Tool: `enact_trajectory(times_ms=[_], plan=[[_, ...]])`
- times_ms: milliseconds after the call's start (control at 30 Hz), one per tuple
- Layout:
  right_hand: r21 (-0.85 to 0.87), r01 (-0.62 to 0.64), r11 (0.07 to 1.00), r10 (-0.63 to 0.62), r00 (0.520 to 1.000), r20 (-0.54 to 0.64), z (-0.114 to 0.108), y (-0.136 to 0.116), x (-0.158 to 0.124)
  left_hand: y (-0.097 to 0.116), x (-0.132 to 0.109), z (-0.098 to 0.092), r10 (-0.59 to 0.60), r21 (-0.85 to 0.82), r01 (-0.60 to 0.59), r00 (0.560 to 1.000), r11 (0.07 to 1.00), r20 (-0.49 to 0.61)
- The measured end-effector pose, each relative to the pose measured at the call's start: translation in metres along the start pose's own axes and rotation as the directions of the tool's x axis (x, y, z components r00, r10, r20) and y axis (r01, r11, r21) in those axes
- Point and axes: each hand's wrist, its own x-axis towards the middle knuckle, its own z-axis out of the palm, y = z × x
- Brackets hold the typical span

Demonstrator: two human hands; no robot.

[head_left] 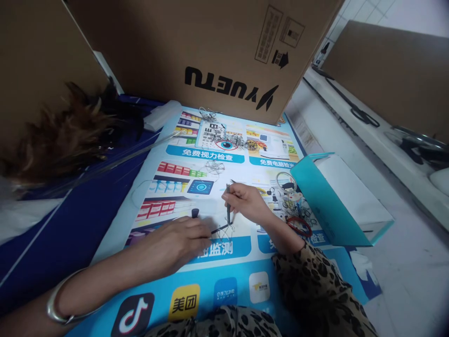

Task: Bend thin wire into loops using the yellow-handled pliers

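My right hand (247, 201) is closed around a slim dark tool (228, 213) that looks like tweezers, held upright with its tip down. Just left of it, my left hand (184, 241) lies low over the poster, its fingers together at one end of a thin dark rod (220, 229). The rod's far end reaches the tool's tip. Under both tips sits a small heap of thin wire pieces (227, 232). A dark blue knob (195, 213) shows behind my left hand; I cannot tell whether it belongs to something held.
Tangled wire heaps (214, 167) lie farther up the printed poster (252, 229). To the right are red loops (300, 226) and an open teal box (322, 201). A large cardboard box (168, 51) stands behind. Brown feathers (70, 126) and long thin rods (140, 150) lie left.
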Motion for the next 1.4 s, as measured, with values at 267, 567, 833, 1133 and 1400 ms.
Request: enact_trajectory(times_ms=[267,567,833,1133,1400], plan=[[0.124,-0.014,0.992,0.026,0.995,-0.095,-0.006,0.011,0.010,-0.020,0.006,0.009,-0.102,-0.034,0.108,0.985,0.994,0.140],[0.255,0.057,0.965,-0.038,0.996,-0.078,0.004,-0.014,-0.001,-0.010,0.023,-0.003,-0.552,-0.362,0.508,0.834,0.782,-0.023],[0.143,0.140,0.980,-0.115,0.978,-0.175,0.009,-0.029,-0.010,-0.019,0.036,0.018,-0.590,-0.548,0.514,0.806,0.660,0.045],[0.165,0.194,0.967,-0.148,0.955,-0.258,-0.008,-0.036,-0.010,-0.022,0.032,0.013,-0.591,-0.463,0.496,0.802,0.735,-0.080],[0.191,0.116,0.975,-0.089,0.986,-0.144,0.014,-0.030,-0.011,-0.001,0.035,-0.008,-0.602,-0.749,0.467,0.790,0.470,0.114]])
